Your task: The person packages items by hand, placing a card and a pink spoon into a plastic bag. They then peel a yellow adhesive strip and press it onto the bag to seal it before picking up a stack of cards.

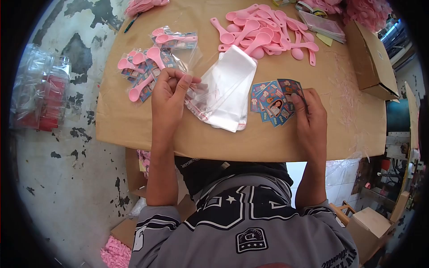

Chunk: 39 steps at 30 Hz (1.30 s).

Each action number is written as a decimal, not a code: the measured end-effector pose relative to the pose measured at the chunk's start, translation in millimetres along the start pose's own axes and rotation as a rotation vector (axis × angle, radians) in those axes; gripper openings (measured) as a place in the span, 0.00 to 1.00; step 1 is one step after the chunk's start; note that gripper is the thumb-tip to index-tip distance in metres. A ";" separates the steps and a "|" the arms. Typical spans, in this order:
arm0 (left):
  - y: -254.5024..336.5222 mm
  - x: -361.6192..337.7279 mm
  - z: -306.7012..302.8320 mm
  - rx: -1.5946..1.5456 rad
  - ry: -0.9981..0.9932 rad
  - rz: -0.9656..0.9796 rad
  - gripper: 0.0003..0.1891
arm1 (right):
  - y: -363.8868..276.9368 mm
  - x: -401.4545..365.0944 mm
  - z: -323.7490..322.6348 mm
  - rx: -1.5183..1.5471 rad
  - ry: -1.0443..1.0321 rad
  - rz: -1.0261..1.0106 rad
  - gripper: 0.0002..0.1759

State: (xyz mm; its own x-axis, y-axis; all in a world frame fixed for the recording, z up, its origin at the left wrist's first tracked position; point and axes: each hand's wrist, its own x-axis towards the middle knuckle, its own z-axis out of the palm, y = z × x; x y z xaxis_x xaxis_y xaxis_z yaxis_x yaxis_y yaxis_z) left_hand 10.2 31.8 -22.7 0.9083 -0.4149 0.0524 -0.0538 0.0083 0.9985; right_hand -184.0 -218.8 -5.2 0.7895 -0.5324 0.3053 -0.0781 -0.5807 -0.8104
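Note:
My left hand pinches a clear plastic bag, thumb against fingers, at the left side of a stack of clear bags. In my right hand is a printed card, lifted at one edge over a fanned pile of similar blue cards. Left of my left hand lie bagged sets of pink measuring spoons with cards. Part of the held bag is hidden behind my fingers.
Loose pink spoons are heaped at the back of the brown-covered table. A cardboard box stands at the right edge, near tape rolls. A pen lies at the back left.

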 end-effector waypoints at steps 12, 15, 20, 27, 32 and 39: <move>16.3 -22.8 12.2 -0.677 -0.002 -0.227 0.15 | -7.7 -10.2 -1.6 0.370 0.026 0.135 0.11; 22.4 -30.6 32.7 -0.746 -0.003 -0.188 0.11 | -13.8 -19.4 5.0 0.386 -0.151 0.117 0.11; 15.7 -36.7 51.1 -0.697 -0.011 -0.116 0.13 | -28.4 -31.2 12.1 0.661 -0.215 0.313 0.13; 31.1 -53.4 82.2 -0.721 -0.024 -0.126 0.19 | -33.1 -26.5 18.1 0.781 -0.122 0.307 0.12; 28.8 -56.7 93.5 -0.716 -0.052 -0.131 0.18 | -30.0 -34.4 23.4 0.723 -0.141 0.265 0.14; 20.6 -59.3 98.2 -0.667 -0.143 -0.144 0.18 | -23.7 -35.0 14.9 0.811 -0.220 0.323 0.14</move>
State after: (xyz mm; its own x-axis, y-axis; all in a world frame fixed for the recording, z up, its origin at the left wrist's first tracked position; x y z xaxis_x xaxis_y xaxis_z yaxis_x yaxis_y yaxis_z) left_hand -85.5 -32.8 -6.7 0.8212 -0.5694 -0.0376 0.3707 0.4822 0.7938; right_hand -200.7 -177.2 -4.1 0.9087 -0.4162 -0.0336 0.0715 0.2345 -0.9695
